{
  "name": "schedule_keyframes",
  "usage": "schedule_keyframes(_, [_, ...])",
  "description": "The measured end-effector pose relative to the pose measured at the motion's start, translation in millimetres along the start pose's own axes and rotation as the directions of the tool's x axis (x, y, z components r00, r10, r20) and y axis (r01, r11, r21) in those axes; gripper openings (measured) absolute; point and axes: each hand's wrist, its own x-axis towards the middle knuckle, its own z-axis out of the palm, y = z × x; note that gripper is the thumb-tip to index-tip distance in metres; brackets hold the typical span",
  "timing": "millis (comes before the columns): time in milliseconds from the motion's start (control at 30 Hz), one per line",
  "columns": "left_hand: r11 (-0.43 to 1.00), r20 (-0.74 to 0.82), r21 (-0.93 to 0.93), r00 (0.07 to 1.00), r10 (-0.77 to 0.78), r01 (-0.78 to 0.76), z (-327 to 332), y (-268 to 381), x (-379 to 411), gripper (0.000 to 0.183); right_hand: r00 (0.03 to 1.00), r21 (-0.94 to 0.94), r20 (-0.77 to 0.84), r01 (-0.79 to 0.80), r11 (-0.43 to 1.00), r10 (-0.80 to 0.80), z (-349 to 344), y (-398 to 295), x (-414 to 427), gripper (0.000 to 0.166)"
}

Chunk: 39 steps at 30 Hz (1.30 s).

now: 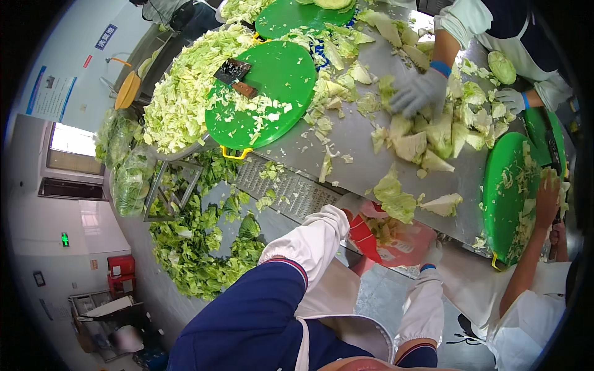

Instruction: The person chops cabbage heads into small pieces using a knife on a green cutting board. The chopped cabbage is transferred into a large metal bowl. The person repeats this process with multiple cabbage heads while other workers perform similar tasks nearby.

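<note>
My left hand (pixel 351 204), gloved, grips the left side of a red plastic bag (pixel 403 241) at the near edge of the steel table (pixel 297 162). At the bag's right rim is my right hand (pixel 432 256), also gloved, with a blue band at its wrist. Cabbage scraps show inside the bag. A large cabbage leaf (pixel 394 195) hangs over the table edge above the bag. A cabbage wedge (pixel 442 205) lies to its right. Up the table is a green round cutting board (pixel 267 95) with a cleaver (pixel 234 74) and chopped bits on it.
A co-worker's gloved hand (pixel 420 92) is over cabbage pieces across the table. At the right, another co-worker's bare hand (pixel 548 197) holds cabbage beside a knife on a green board (pixel 503 185). Chopped cabbage (pixel 195 88) is heaped upper left; leaves (pixel 199 259) cover the floor.
</note>
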Motion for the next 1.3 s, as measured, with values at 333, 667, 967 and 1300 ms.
schedule_keyframes(333, [0.997, 0.064, 0.032, 0.995, 0.071, -0.073, -0.1, 24.5, 13.2, 0.044, 0.989, 0.102, -0.119, 0.103, 0.989, -0.091, 6.1, 41.9, 13.5, 0.036])
schedule_keyframes(667, [0.998, 0.044, 0.049, 0.998, 0.045, -0.047, 8.6, 8.9, 6.1, 0.046, 0.989, -0.202, -0.012, 0.14, 0.969, -0.145, 0.3, -14.6, -22.1, 0.032])
schedule_keyframes(967, [0.992, 0.015, 0.103, 0.998, 0.065, -0.066, 8.8, -2.1, 8.8, 0.048, 0.998, 0.128, -0.025, -0.05, 0.99, 0.054, 1.8, -9.3, -18.7, 0.035])
schedule_keyframes(1300, [0.942, -0.019, 0.318, 0.993, 0.121, -0.108, 15.2, -35.3, 23.5, 0.05, 1.0, -0.037, 0.006, 0.024, 0.999, -0.024, 8.9, -4.3, -17.6, 0.041])
